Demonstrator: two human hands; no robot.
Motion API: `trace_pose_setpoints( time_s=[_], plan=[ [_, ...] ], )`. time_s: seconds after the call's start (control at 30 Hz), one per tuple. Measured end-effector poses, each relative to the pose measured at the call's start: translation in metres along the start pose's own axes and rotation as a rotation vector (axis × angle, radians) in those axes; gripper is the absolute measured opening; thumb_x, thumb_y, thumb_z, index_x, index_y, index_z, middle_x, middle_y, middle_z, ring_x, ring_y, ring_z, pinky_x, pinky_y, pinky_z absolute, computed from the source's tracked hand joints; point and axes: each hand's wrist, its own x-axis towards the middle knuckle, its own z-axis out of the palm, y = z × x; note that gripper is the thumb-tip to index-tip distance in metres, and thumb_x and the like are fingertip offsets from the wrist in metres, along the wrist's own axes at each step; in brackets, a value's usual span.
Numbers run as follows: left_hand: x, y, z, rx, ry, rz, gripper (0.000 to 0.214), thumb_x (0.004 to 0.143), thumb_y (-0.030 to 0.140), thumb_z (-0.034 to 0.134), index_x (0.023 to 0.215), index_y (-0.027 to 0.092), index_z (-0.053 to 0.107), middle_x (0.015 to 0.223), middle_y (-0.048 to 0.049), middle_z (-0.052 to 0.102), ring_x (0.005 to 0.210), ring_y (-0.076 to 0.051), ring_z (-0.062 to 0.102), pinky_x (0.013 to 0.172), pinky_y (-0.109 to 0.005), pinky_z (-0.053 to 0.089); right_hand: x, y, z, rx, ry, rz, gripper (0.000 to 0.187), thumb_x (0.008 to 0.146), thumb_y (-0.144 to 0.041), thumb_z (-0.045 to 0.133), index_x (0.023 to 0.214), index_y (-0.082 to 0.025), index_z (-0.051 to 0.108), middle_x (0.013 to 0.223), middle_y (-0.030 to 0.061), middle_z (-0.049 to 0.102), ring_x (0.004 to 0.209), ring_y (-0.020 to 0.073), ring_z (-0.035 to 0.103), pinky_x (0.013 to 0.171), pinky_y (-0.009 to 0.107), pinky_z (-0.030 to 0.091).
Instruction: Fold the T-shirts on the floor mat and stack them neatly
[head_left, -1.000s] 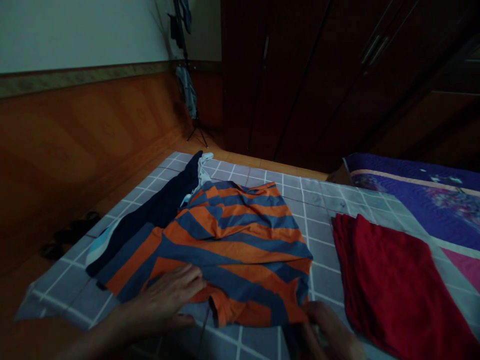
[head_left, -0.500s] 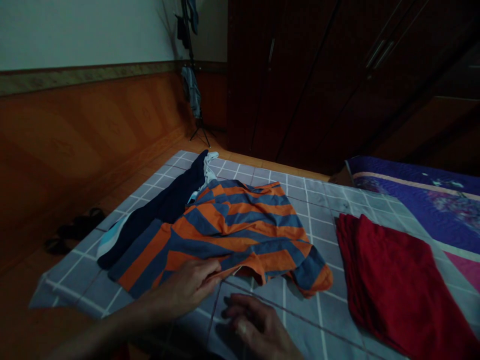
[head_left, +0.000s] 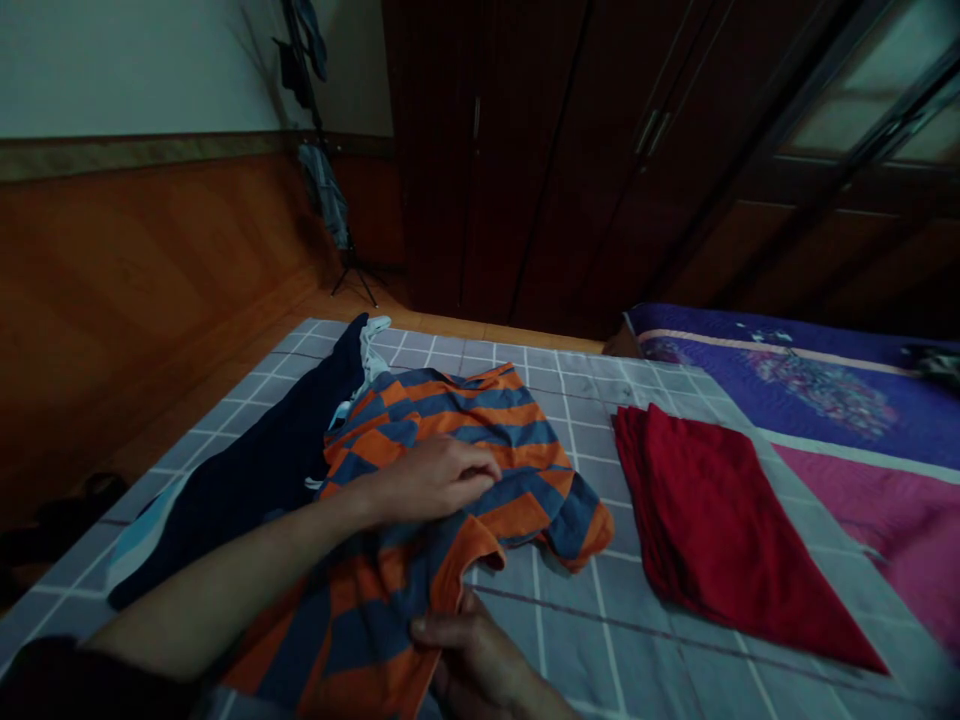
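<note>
An orange and blue striped shirt lies crumpled on a grey checked sheet. My left hand rests on top of the shirt near its middle, fingers curled and pressing the cloth. My right hand is at the bottom of the view, its fingers pinching the shirt's near edge where the fabric is folded over. A sleeve of the shirt sticks out to the right.
A folded red cloth lies right of the shirt. Dark navy clothing lies left of it. A purple and pink blanket covers the far right. A dark wooden wardrobe stands behind, a stand with hanging clothes in the corner.
My left hand has moved up onto the shirt's middle. My right hand has taken hold of the near edge, and part of the shirt is now folded toward me. The view has shifted right.
</note>
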Motion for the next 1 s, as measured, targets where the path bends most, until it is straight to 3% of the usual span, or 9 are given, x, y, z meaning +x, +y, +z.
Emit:
trace_pose_setpoints(
  time_s=[0.2, 0.33, 0.4, 0.5, 0.6, 0.73, 0.87, 0.97, 1.0],
  plan=[
    [0.120, 0.005, 0.069, 0.334, -0.191, 0.358, 0.038, 0.083, 0.012, 0.048, 0.119, 0.019, 0.057, 0.123, -0.0120, 0.057, 0.101, -0.025, 0.059, 0.075, -0.032, 0.047, -0.009, 0.001, -0.004, -0.010, 0.001, -0.011, 0.040, 0.053, -0.008, 0.067, 0.093, -0.011, 0.069, 0.078, 0.0072, 0.071, 0.080, 0.0246, 0.068, 0.084, 0.040, 0.047],
    [0.147, 0.013, 0.110, 0.308, -0.306, 0.429, 0.029, 0.070, 0.011, 0.062, 0.097, 0.019, 0.066, 0.097, -0.0088, 0.067, 0.083, -0.024, 0.063, 0.064, -0.029, 0.048, -0.026, -0.008, -0.015, -0.110, 0.051, 0.029, 0.019, 0.053, -0.008, 0.064, 0.070, -0.015, 0.069, 0.058, -0.0007, 0.064, 0.056, 0.0143, 0.062, 0.066, 0.026, 0.049],
    [0.152, 0.010, 0.105, 0.278, -0.257, 0.398, 0.016, 0.069, 0.006, 0.059, 0.077, 0.017, 0.065, 0.080, -0.0067, 0.067, 0.076, -0.022, 0.063, 0.064, -0.028, 0.047, -0.032, -0.014, -0.021, -0.137, 0.085, 0.028, 0.015, 0.050, -0.008, 0.062, 0.063, -0.014, 0.068, 0.053, -0.0021, 0.061, 0.048, 0.0102, 0.057, 0.059, 0.020, 0.046],
    [0.149, 0.001, 0.054, 0.212, -0.049, 0.327, 0.020, 0.075, 0.003, 0.047, 0.080, 0.016, 0.062, 0.083, -0.0053, 0.066, 0.080, -0.017, 0.061, 0.071, -0.026, 0.048, -0.042, -0.031, -0.028, -0.208, 0.072, -0.035, 0.015, 0.047, -0.012, 0.062, 0.061, -0.014, 0.067, 0.056, -0.0004, 0.062, 0.052, 0.0127, 0.060, 0.063, 0.023, 0.047],
    [0.119, -0.003, -0.030, -0.061, 0.404, 0.207, 0.018, 0.083, 0.012, 0.040, 0.089, 0.016, 0.057, 0.075, -0.0009, 0.060, 0.064, -0.012, 0.057, 0.058, -0.023, 0.047, -0.059, -0.064, -0.027, -0.492, 0.288, -0.179, 0.018, 0.054, -0.016, 0.061, 0.070, -0.016, 0.067, 0.062, 0.0000, 0.065, 0.060, 0.0174, 0.063, 0.065, 0.028, 0.049],
    [0.023, -0.002, -0.115, -0.509, 1.118, 0.169, 0.011, 0.070, 0.014, 0.057, 0.078, 0.021, 0.055, 0.067, 0.0061, 0.055, 0.053, -0.008, 0.051, 0.051, -0.020, 0.046, -0.076, -0.103, -0.026, -1.060, 0.640, -0.603, 0.006, 0.062, -0.019, 0.059, 0.065, -0.020, 0.063, 0.085, 0.0033, 0.069, 0.086, 0.0218, 0.064, 0.074, 0.027, 0.048],
    [-0.089, -0.038, -0.115, -0.337, 1.369, 0.003, 0.013, 0.072, 0.015, 0.061, 0.076, 0.026, 0.055, 0.081, 0.0127, 0.064, 0.079, -0.010, 0.059, 0.080, -0.024, 0.052, -0.064, -0.095, -0.044, -1.373, 0.644, -0.569, 0.027, 0.071, -0.024, 0.056, 0.095, -0.020, 0.067, 0.086, 0.0047, 0.070, 0.079, 0.0203, 0.065, 0.070, 0.027, 0.050],
    [-0.152, -0.087, -0.079, -0.173, 1.255, -0.440, 0.009, 0.077, 0.032, 0.061, 0.078, 0.027, 0.055, 0.083, 0.0104, 0.066, 0.078, -0.016, 0.063, 0.071, -0.030, 0.055, -0.049, -0.073, -0.061, -1.594, 0.584, -0.441, 0.043, 0.075, -0.022, 0.052, 0.116, -0.021, 0.062, 0.089, 0.0053, 0.069, 0.080, 0.0207, 0.065, 0.071, 0.029, 0.049],
    [-0.166, -0.101, -0.065, -0.032, 1.095, -0.589, 0.013, 0.077, 0.038, 0.060, 0.079, 0.025, 0.056, 0.076, 0.0068, 0.067, 0.070, -0.018, 0.064, 0.063, -0.031, 0.056, -0.046, -0.068, -0.065, -1.662, 0.570, -0.426, 0.040, 0.075, -0.021, 0.050, 0.113, -0.022, 0.064, 0.089, 0.0054, 0.069, 0.081, 0.0211, 0.064, 0.072, 0.029, 0.048]
  ],
)
